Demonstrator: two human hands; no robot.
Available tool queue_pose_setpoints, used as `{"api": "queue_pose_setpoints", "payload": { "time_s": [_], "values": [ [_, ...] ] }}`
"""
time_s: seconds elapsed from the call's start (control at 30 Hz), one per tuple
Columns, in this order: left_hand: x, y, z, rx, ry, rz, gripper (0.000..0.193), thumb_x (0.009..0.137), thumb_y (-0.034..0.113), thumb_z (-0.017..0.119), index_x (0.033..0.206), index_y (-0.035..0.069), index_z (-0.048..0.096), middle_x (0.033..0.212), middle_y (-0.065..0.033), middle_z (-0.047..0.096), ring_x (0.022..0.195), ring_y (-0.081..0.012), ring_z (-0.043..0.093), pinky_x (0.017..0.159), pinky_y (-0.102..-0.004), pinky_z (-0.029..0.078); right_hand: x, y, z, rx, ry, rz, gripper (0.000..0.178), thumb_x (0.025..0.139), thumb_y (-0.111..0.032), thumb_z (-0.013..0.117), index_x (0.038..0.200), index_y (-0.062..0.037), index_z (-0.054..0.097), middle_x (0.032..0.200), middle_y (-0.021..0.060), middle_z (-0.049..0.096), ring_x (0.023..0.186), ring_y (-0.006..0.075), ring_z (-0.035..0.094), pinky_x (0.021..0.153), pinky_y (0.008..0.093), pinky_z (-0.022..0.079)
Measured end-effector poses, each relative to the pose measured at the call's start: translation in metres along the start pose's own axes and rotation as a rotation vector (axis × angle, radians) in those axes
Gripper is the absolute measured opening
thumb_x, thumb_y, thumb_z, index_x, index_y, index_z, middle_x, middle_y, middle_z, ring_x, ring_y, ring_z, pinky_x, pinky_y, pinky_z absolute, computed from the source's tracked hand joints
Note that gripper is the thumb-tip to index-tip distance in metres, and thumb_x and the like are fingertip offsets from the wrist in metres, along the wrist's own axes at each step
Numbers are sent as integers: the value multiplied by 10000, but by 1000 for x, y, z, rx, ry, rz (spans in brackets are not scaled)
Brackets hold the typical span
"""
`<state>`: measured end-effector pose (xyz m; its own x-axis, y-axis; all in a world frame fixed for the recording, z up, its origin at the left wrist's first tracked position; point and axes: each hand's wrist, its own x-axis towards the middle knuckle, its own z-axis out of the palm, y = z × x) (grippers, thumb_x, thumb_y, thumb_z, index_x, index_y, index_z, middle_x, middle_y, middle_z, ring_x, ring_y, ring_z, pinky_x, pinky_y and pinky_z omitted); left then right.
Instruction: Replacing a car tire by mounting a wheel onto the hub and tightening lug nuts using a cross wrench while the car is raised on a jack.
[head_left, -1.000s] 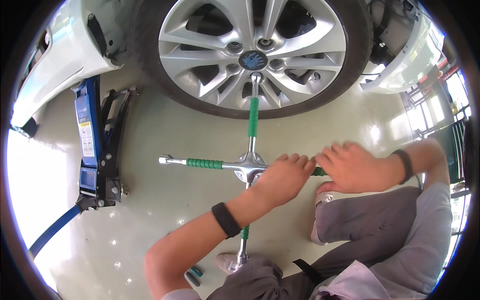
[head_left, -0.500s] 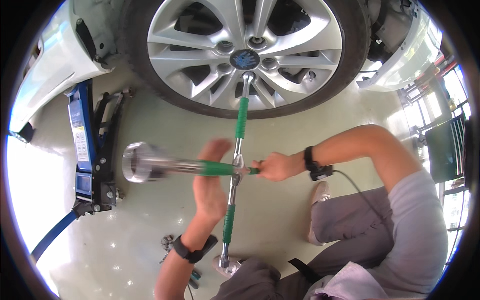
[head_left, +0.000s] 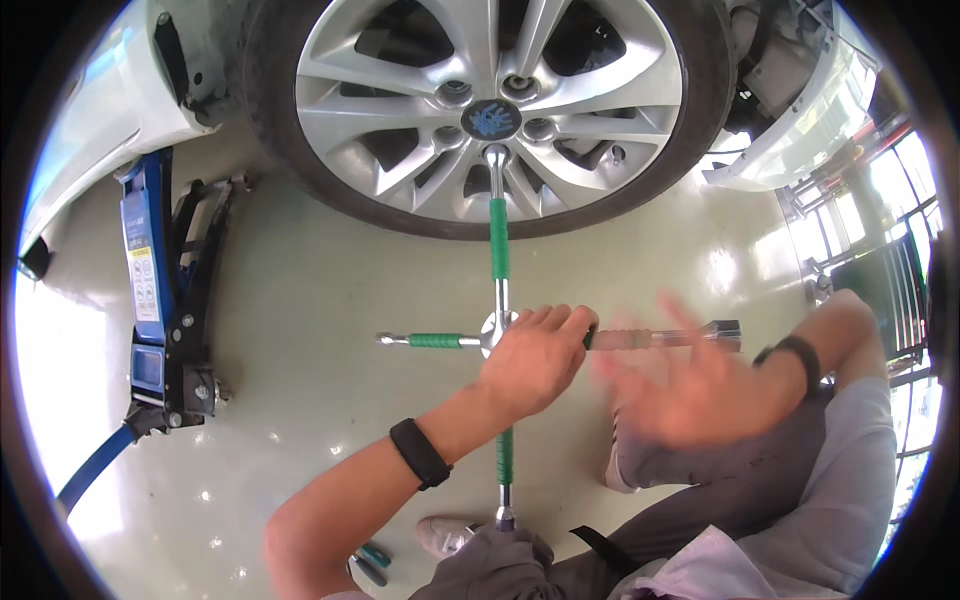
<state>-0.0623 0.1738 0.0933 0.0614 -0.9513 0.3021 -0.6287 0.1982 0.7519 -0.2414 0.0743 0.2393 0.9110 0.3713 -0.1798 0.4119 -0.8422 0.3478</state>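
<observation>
A cross-shaped lug wrench [head_left: 500, 240] with green grip sleeves extends from the silver alloy wheel [head_left: 375, 75]. Its far socket sits at the lowest bolt hole, below the dark centre cap [head_left: 491, 119]. My left hand [head_left: 535, 360] is closed round the wrench's right arm, close to the central joint, and hides part of both. Beside that same arm, my right hand [head_left: 700, 390] is blurred by motion, with fingers spread and apparently not gripping it. The wrench's near end comes down by my left knee.
A blue and black floor jack [head_left: 150, 260] stands on the left. White car body panels [head_left: 130, 90] flank the black tyre [head_left: 275, 130]. Green-handled tools [head_left: 372, 560] lie on the floor by my left forearm. My shoe [head_left: 440, 537] is near the wrench's lower end.
The wrench has turned about its socket. My left hand has moved right and now grips the right arm; my right hand has let go and moved right and nearer to me.
</observation>
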Motion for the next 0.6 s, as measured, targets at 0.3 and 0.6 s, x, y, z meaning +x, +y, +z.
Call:
{"api": "queue_pose_setpoints", "payload": {
  "time_s": [0.3, 0.6],
  "values": [
    [-108, -41, -1, -292, 708, -616, 344, 952, 195, 654, 1225, 13, 552, 1224, -186, 567, 1154, -294, 546, 959, -422, 473, 12, 6, 170, 621, -349, 338, 392, 1005, -365, 590, 1021, 10, 476, 594, 145, 598, 559, 383, 627, 515, 475, 489],
    [-83, -53, -43, -426, 512, -371, 343, 1091, 171, 399, 1362, -31, 339, 1334, -195, 533, 1124, -275, 561, 953, -393, 463, 133, -13, 265, 690, -315, 126, 405, 1048, -306, 477, 1175, 78, 496, 708, 173, 631, 648, 372, 655, 591, 489, 521]
  ]
}}
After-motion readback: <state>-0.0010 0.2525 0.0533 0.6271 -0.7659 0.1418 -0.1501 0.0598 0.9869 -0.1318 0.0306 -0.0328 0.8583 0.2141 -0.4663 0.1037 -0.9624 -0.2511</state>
